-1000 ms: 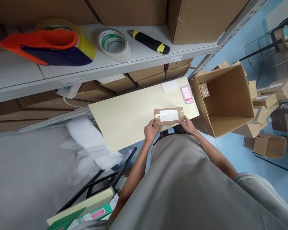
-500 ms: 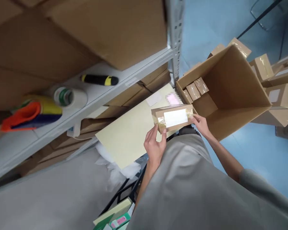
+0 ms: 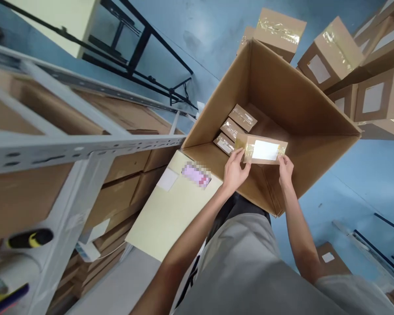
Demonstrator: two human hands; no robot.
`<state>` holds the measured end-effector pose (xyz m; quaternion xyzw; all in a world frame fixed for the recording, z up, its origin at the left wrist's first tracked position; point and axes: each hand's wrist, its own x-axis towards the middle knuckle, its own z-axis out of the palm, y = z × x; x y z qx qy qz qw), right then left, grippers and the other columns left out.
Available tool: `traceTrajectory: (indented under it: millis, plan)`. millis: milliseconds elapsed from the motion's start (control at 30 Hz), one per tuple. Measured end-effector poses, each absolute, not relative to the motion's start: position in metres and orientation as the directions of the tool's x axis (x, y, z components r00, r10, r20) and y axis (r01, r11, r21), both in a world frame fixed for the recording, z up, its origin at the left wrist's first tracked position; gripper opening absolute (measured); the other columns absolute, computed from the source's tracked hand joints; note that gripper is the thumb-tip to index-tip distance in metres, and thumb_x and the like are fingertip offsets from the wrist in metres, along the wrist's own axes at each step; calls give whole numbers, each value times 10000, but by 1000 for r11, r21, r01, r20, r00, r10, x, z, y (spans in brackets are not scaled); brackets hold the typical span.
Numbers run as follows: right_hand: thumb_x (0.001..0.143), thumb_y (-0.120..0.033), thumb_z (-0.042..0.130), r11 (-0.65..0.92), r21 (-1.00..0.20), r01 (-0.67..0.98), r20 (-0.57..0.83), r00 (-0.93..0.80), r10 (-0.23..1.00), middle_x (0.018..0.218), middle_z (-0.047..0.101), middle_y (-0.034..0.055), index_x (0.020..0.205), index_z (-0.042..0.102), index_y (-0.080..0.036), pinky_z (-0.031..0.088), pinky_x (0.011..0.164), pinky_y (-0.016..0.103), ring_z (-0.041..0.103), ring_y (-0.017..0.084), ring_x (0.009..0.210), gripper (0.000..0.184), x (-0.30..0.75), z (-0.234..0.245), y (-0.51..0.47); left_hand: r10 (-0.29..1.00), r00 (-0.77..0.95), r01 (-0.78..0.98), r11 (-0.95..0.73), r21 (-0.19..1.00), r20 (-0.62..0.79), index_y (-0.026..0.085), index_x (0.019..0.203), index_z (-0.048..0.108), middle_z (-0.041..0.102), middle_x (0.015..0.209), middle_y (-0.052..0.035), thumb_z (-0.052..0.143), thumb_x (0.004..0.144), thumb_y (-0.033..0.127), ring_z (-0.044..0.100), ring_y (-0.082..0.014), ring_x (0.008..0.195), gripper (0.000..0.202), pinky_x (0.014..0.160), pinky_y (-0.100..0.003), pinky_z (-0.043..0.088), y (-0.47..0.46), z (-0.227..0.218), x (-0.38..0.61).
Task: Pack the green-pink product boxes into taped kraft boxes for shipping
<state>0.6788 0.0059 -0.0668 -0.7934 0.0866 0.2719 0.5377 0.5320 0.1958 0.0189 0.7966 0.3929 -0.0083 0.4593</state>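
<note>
In the head view, the person's left hand [image 3: 236,171] is clamped on the left end of a taped carton [image 3: 262,150], and the right hand [image 3: 285,169] pinches its lower right corner. The carton, label upward, is over the mouth of a large open box [image 3: 292,94], inside its rim. Three small cartons [image 3: 231,130] sit in a row along the box's left wall; contact with the held one cannot be told. A blurred pink item [image 3: 196,175] lies by the box-side edge of a pale tabletop [image 3: 167,214].
</note>
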Motion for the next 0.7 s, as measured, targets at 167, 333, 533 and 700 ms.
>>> traceTrajectory:
  millis: [167,333,533,700]
  plan:
    - [886,-635,717,-382,-809,-446,-443,891,-103,1156,819,109,1132,767,-160,579,1045,415,725,269,1106,537,738,-158,34,441,658,740,-224,635,-611,60,1591,620,663,1587,-238,709,1007,224,682,-357,1464,613,1286,-456,542,245,-91,668]
    - [894,-630,708,-406,-804,-435,-459,887,-43,1328,802,168,1320,721,-148,584,1109,436,756,299,1231,643,794,-254,63,396,725,683,-307,663,-563,79,1673,541,550,1706,-221,711,949,114,562,-364,1595,745,1387,-431,423,280,-193,759]
    - [912,-564,691,-432,-774,-462,-529,848,41,1494,750,206,1478,641,-147,562,1204,508,726,327,1378,705,826,-366,89,361,731,680,-314,662,-580,69,1715,489,483,1757,-251,729,916,92,550,-413,1609,835,1389,-494,430,311,-302,798]
    - [940,-531,730,-462,-648,-606,-682,732,-3,1694,611,215,1668,534,-139,472,1330,542,584,331,1598,850,838,-416,131,454,708,688,-269,674,-541,88,1726,480,527,1752,-235,724,918,57,500,-388,1661,845,1419,-514,382,341,-342,791]
